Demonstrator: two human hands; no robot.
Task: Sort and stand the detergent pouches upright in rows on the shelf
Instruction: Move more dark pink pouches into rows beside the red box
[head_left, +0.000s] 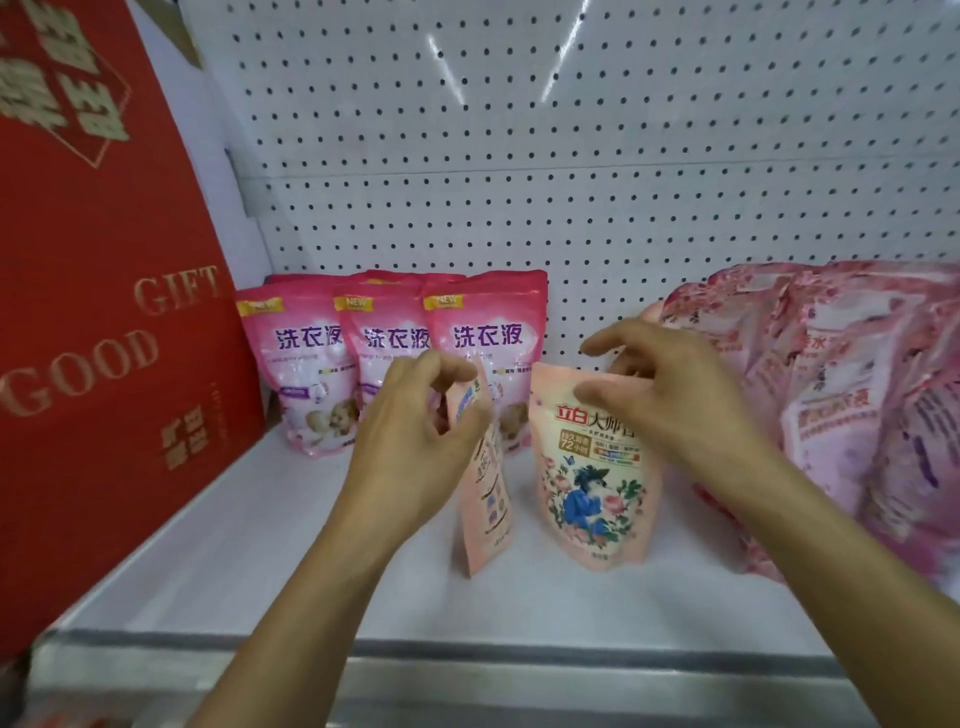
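Both forearms reach in over the shelf (249, 545). The left hand (415, 431) has its fingers curled, pinching the top of a peach pouch (485, 499) turned edge-on, upright. The right hand (670, 395) grips the top of a floral pouch (592, 488) standing just beside it. Three pink pouches (389, 358) stand in a row behind; a pile (841, 405) slumps at right, a red box (104, 312) at left.

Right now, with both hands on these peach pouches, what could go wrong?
1. The peach pouch turned edge-on under the left hand leans and may topple once released.
2. The slumped pile of pink floral pouches crowds the right hand and could slide against the upright peach floral pouch.
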